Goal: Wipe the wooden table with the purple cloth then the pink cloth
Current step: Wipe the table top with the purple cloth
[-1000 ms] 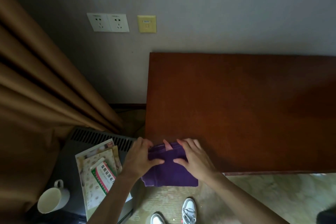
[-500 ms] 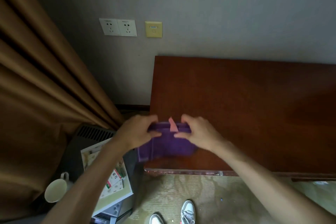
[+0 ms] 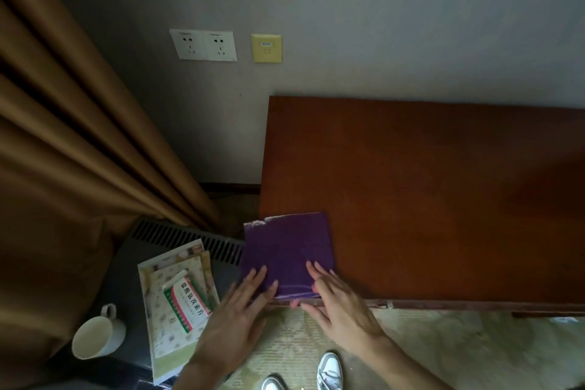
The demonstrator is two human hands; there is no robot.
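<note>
**Purple cloth flat at table corner, both hands on its near edge**

My left hand (image 3: 234, 310) lies flat, fingers straight and slightly spread, tips pressing the near-left part of the purple cloth (image 3: 288, 250). My right hand (image 3: 340, 301) is the same: fingers straight, close together, resting on the cloth's near-right corner, thumb down at the table edge. Neither hand pinches anything.

The cloth is a folded square at the near-left corner of the wooden table (image 3: 443, 199). Its left edge overhangs the table's side a little. A pale strip shows at the far-left corner and a bit of pink at the near edge between my hands, likely the pink cloth (image 3: 293, 303) tucked under, but I can't confirm.

Handling, my read: soft, light, limp. It will bunch if pushed from one edge and slide easily on polished wood. Best to keep a flat palm on the middle and drag, not pinch. To lift it, take a corner or the near folded edge.

Off to the left: a dark unit with a vent grille (image 3: 186, 241), booklets (image 3: 177, 301) and a white mug (image 3: 98, 336) on it. Curtain (image 3: 79, 152) beyond. Sockets (image 3: 202, 44) on the wall.
</note>
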